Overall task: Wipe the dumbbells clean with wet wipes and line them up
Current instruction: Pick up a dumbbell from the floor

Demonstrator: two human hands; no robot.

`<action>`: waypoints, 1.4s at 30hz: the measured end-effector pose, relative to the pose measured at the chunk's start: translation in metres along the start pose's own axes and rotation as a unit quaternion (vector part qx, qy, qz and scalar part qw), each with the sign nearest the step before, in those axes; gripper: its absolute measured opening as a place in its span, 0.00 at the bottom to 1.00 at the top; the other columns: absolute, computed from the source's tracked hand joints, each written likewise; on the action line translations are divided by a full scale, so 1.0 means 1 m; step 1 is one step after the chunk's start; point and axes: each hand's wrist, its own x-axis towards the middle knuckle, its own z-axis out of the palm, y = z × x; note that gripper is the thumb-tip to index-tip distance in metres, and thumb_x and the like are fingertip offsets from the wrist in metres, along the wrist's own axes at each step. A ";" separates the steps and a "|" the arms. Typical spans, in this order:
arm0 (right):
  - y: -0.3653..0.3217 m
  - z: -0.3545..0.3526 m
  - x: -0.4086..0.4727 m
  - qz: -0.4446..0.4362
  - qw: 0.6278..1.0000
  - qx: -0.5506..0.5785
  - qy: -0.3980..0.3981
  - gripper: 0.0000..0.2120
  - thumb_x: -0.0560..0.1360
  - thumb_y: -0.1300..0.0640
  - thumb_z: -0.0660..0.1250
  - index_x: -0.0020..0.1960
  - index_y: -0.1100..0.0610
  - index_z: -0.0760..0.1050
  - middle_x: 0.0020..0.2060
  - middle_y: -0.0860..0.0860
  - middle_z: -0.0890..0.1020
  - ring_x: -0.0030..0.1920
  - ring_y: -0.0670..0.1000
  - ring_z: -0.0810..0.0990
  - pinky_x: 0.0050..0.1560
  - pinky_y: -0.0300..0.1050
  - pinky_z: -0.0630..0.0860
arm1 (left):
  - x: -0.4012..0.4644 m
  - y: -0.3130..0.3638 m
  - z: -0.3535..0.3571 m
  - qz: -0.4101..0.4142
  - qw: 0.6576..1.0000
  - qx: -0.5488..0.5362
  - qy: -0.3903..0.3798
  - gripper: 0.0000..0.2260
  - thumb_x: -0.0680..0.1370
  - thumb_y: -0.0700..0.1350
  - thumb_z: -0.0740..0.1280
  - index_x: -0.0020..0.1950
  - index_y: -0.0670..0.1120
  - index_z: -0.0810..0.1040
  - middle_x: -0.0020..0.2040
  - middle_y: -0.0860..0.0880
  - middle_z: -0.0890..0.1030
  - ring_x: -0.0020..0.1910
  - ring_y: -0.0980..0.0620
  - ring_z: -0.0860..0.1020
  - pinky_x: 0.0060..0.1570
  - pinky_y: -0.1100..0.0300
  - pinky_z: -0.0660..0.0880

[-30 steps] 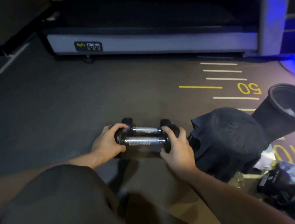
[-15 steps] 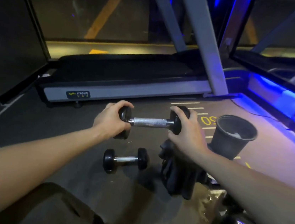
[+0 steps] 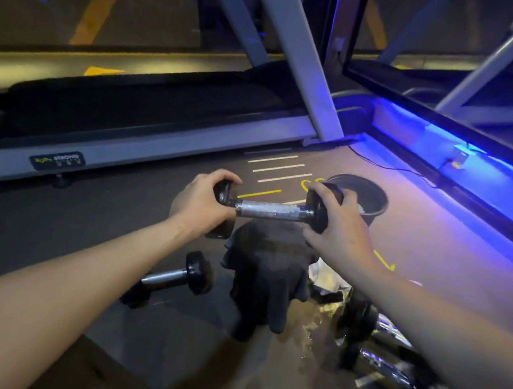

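Now we hold one dumbbell [image 3: 274,211] raised at frame centre, left hand [image 3: 199,202] and right hand [image 3: 338,227] each curled round a head, while its partner [image 3: 170,279] has been left on the floor [image 3: 50,233] at lower left, so only one is placed.

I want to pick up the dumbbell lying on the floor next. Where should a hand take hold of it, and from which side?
Grip the dumbbell on the floor around its bare metal handle, coming down from above. It lies flat, the handle raised clear of the floor between its two black heads, so fingers can likely curl under it.
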 end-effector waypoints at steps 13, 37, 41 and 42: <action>0.042 0.034 0.050 0.027 0.999 -0.002 -0.017 0.36 0.68 0.50 0.74 0.72 0.37 0.65 0.62 0.53 0.68 0.56 0.60 0.78 0.52 0.49 0.76 | 0.065 -0.014 0.045 -0.003 0.999 -0.006 -0.038 0.23 0.64 0.47 0.75 0.54 0.68 0.76 0.56 0.54 0.80 0.55 0.49 0.78 0.55 0.53 0.77; 0.070 0.074 0.030 0.039 0.994 0.020 -0.099 0.39 0.67 0.48 0.76 0.71 0.37 0.60 0.61 0.51 0.63 0.56 0.62 0.79 0.59 0.54 0.78 | 0.064 -0.057 0.057 0.052 0.973 0.091 -0.204 0.35 0.65 0.60 0.74 0.68 0.73 0.63 0.74 0.54 0.63 0.69 0.48 0.72 0.66 0.48 0.73; 0.067 0.065 0.028 0.044 0.991 -0.018 -0.129 0.40 0.68 0.46 0.76 0.73 0.36 0.58 0.64 0.53 0.63 0.54 0.63 0.79 0.57 0.51 0.76 | 0.060 -0.055 0.051 0.070 0.959 0.136 -0.237 0.42 0.68 0.66 0.73 0.74 0.76 0.50 0.82 0.59 0.44 0.79 0.49 0.60 0.69 0.47 0.69; 0.067 0.063 0.028 0.039 0.990 -0.021 -0.132 0.41 0.68 0.45 0.76 0.73 0.36 0.57 0.64 0.53 0.63 0.55 0.63 0.80 0.58 0.52 0.77 | 0.057 -0.055 0.050 0.084 0.957 0.150 -0.233 0.42 0.70 0.68 0.71 0.75 0.75 0.48 0.81 0.64 0.40 0.79 0.50 0.60 0.68 0.47 0.69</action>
